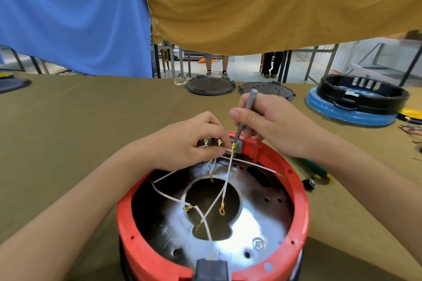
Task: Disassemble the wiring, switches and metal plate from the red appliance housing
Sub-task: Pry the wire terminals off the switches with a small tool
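The red appliance housing (294, 217) stands upside down on the table in front of me. Inside lies a shiny metal plate (255, 219) with a round hole, crossed by white wires (225, 186) ending in brass ring terminals. At the far rim sits a grey switch block (238, 147) with brass terminals. My left hand (194, 141) pinches a white wire at that block. My right hand (265, 118) grips a thin grey screwdriver (245, 114), its tip down on the switch block. A grey socket part (211, 269) sits at the near rim.
Two dark round lids (210, 85) (266, 91) lie at the table's far edge. A black ring on a blue base (356, 102) stands far right. A green-handled tool (312, 166) and a small black part (309, 183) lie right of the housing. Blue and tan cloths hang behind.
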### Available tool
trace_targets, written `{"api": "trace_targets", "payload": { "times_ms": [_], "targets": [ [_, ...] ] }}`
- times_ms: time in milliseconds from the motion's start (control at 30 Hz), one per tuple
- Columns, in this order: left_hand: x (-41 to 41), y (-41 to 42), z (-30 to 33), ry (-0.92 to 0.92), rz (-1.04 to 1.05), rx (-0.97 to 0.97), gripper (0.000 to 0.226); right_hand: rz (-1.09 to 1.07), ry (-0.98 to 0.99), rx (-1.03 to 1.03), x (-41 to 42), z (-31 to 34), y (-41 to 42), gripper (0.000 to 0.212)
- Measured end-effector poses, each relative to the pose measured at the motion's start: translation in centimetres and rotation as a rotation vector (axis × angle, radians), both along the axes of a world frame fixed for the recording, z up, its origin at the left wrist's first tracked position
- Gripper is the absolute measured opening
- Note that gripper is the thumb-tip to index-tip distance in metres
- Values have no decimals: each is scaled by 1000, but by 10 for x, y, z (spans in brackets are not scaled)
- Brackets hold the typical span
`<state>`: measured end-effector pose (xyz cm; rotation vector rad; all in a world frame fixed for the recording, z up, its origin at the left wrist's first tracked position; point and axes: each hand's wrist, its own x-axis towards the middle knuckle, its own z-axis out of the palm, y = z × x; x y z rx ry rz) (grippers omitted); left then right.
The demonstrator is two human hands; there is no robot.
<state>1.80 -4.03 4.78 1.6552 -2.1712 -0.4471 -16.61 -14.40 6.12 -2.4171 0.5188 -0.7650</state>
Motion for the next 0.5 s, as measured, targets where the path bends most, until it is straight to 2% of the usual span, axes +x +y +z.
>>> {"api": "trace_targets", "payload": {
  "times_ms": [67, 300, 500],
  "targets": [
    [0, 0, 0, 9, -1, 0, 16, -1, 11, -14, 1, 0, -1, 29],
    [0, 0, 1, 18, -1, 5, 12, -67, -36, 488, -1, -8, -13, 37],
    [1, 0, 0, 13, 5, 15, 12, -53, -72, 642, -1, -13, -15, 36]
  ]
}}
